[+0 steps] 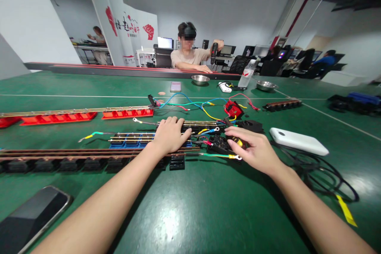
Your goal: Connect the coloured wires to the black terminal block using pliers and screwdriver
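Rail: axis crosswise | left grip: spread atop | right grip: curled, hold unclear

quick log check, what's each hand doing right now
Left hand: open, palm down over the blue strip.
Right hand: partly curled at a black-and-yellow object; whether it grips it cannot be told.

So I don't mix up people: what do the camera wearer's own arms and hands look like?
Both forearms are bare where they show, with no sleeves in view. The left hand and right hand are gloveless; I can make out no ring, watch, bracelet or marking.
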The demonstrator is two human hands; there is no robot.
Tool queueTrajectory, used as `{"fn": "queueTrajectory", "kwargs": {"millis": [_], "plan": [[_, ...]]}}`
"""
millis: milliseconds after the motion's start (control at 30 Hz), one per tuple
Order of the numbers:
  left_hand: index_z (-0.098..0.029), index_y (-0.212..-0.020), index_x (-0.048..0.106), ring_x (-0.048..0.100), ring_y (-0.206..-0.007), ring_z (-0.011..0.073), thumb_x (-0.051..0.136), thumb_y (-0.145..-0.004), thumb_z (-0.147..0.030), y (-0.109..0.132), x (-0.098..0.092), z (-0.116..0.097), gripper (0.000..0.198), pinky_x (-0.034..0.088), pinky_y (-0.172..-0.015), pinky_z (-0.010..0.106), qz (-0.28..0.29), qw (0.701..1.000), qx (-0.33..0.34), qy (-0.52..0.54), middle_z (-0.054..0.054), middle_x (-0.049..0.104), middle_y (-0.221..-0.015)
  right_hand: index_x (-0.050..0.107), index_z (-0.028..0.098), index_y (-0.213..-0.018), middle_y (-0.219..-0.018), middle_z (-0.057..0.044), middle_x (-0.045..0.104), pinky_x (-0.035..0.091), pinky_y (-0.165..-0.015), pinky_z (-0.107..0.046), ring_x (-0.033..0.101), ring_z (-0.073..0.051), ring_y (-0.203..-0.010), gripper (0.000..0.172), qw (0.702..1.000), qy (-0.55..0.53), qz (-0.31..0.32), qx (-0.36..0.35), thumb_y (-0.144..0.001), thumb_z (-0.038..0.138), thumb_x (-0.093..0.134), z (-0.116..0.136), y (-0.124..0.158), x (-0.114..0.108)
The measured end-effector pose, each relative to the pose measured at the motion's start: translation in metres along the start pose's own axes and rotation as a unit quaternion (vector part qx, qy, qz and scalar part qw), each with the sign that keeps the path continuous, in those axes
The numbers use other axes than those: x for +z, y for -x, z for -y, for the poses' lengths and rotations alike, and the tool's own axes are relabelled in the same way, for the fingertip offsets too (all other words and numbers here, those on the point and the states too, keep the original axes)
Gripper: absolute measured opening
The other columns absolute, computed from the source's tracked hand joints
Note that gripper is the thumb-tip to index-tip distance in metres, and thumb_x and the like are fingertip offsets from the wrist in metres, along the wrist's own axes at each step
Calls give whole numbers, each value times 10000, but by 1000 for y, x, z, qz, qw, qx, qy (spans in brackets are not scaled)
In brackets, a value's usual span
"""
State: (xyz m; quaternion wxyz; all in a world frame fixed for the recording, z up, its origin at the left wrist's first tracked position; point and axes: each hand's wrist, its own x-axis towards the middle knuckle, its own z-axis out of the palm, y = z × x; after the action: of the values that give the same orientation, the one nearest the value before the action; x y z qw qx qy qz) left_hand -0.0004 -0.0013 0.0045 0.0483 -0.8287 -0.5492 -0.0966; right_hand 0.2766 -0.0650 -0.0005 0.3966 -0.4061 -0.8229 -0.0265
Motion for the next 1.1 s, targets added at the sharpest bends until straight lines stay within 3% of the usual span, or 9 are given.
{"fn": "queueTrajectory", "kwargs": {"millis": [167,233,333,433,700,833,1100], "plan": [[-136,-1271,615,591,-1190,358,308,-1015,-540,0,0,0,568,473,-981,493,0,1000,-1,-6,173,660,-1237,769,237,-1107,-1144,-93,788,589,-966,-410,746,-260,-1073,226,996,-54,-44,57,-895,287,711,-2,0,-1],[-135,-1270,614,591,-1191,357,308,-1015,-540,0,0,0,568,472,-977,489,-1,1000,1,-6,175,660,-1241,763,245,-1111,-1158,-95,774,613,-881,-396,745,-255,-1029,224,991,-79,-55,89,-908,311,696,0,-1,0],[-136,-1273,611,590,-1192,354,305,-1014,-541,0,0,0,571,468,-975,482,-2,1000,1,-5,179,658,-1248,727,230,-1088,-1221,-108,719,565,-534,-280,690,-141,-638,231,973,-143,-85,162,-946,389,637,4,-3,5],[-138,-1271,612,589,-1188,350,299,-1015,-538,0,0,0,569,464,-976,477,-3,1000,0,-6,180,659,-1245,656,214,-1024,-1233,-99,694,427,-385,-231,498,-38,-416,301,937,-219,-140,234,-944,502,617,7,-4,11],[-141,-1269,613,591,-1181,348,300,-1014,-540,0,0,0,568,463,-971,472,1,1000,1,-7,176,661,-1229,580,244,-970,-1221,-23,668,303,-354,-185,398,12,-386,418,822,-377,-279,322,-828,606,732,12,-14,16],[-138,-1271,615,592,-1186,349,306,-1016,-536,1,0,1,564,465,-974,476,0,1000,2,-5,173,661,-1232,569,238,-949,-1202,-10,660,304,-353,-169,382,19,-391,466,792,-397,-311,344,-779,624,767,14,-16,15],[-144,-1276,619,590,-1195,349,321,-1014,-538,-1,-1,0,559,466,-977,477,-2,1000,-1,-1,175,659,-1246,507,239,-945,-915,19,660,251,-338,-141,317,2,-397,549,712,-446,-367,399,-726,655,791,-3,-13,12]]}}
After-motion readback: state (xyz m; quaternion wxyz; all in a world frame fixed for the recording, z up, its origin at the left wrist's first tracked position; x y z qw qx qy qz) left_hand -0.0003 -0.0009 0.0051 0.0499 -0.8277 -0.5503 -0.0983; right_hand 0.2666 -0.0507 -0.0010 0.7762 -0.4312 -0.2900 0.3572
